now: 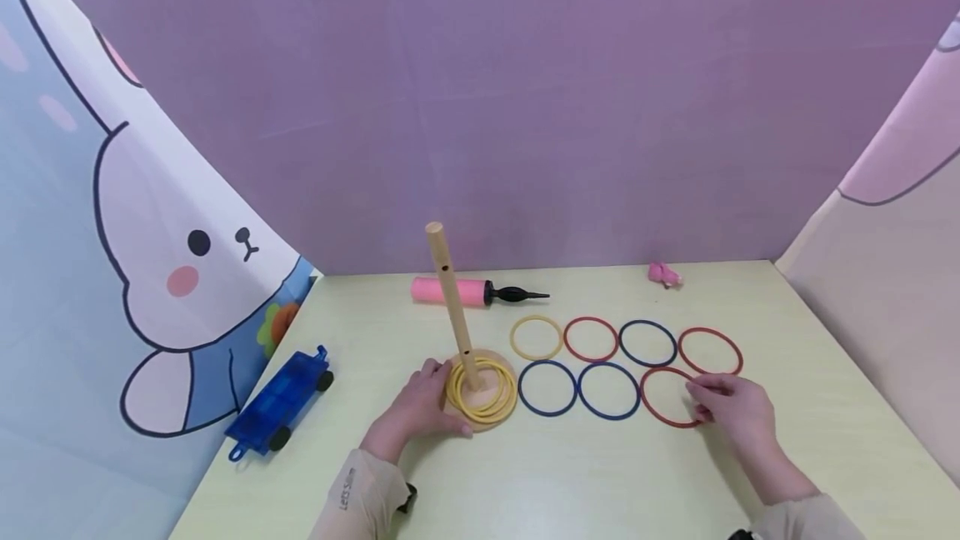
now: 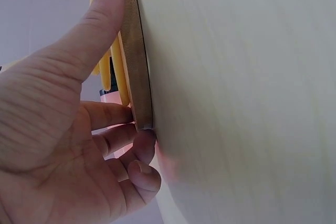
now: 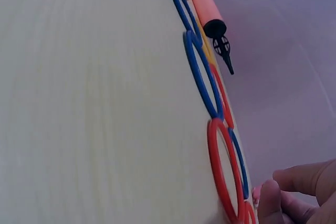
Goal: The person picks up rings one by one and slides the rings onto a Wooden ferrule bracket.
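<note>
At the middle of the table stands a wooden ring-toss stand, its upright post tilted slightly in view. Several yellow rings lie round the post on its round base. My left hand grips the base's left edge, thumb at the near side and fingers curled at the far side. On the right, my right hand hovers with bent, loose fingers at the right edge of a near red ring. In the right wrist view, nothing shows between thumb and forefinger; that ring lies flat beside them.
Two rows of flat rings include a yellow ring, blue rings and other red rings. Behind them lie a pink hand pump and a small pink toy. A blue toy wagon sits at left.
</note>
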`<state>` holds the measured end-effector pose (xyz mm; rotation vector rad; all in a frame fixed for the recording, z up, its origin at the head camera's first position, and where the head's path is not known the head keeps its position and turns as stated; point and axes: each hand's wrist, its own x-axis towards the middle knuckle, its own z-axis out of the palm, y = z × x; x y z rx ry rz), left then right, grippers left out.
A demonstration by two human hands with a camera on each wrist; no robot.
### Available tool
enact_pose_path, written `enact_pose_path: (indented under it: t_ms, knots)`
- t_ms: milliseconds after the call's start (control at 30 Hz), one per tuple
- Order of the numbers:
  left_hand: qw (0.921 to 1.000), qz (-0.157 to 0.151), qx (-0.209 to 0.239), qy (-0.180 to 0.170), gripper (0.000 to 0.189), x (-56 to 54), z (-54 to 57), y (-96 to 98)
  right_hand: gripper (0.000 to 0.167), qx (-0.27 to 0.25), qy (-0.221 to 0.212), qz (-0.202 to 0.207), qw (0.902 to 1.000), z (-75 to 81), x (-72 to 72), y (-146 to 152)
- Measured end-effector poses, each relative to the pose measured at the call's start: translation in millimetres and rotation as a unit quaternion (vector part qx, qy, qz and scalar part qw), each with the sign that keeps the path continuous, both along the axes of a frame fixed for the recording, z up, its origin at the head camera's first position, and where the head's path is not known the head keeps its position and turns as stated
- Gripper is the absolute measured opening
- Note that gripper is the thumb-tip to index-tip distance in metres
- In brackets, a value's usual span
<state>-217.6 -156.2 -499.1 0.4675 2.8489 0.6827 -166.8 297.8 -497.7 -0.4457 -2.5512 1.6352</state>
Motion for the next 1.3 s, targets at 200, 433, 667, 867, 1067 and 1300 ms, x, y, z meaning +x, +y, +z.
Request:
enact_pose_path:
  t_ms: [200,433,667,867,1067,1300]
  knots:
    - [1.0,-0.002,0.002,0.003,0.116,-0.7,-0.9,0.1,0.032,0.046,-0.011,-0.018,0.9987,-8.7,2.8,11.3]
    - [1.0,-0.002,-0.005,0.001,0.116,-0.9,-2.6,-0.1,0.031,0.093,-0.045,0.002,0.9947,-16.0,2.1,22.1]
    - [1.0,-0.002,0.0,0.001,0.116,-1.8,-2.1,-0.2,0.025,0.152,-0.044,0.03,0.9869,-12.8,-0.2,22.5]
    - [1.0,-0.002,0.001,0.0,0.117,-1.6,-2.7,-1.0,0.016,0.174,-0.044,0.042,0.9829,-8.7,-0.1,18.6]
    - [0.9999,-0.008,0.0,0.011,0.116,-2.1,-3.8,-2.2,0.016,0.141,-0.055,0.05,0.9872,-6.6,-1.5,12.8]
    - [0.9999,-0.009,0.004,0.01,0.116,-2.7,-5.8,-3.6,0.024,0.046,-0.047,0.066,0.9956,-1.4,-1.1,-6.3]
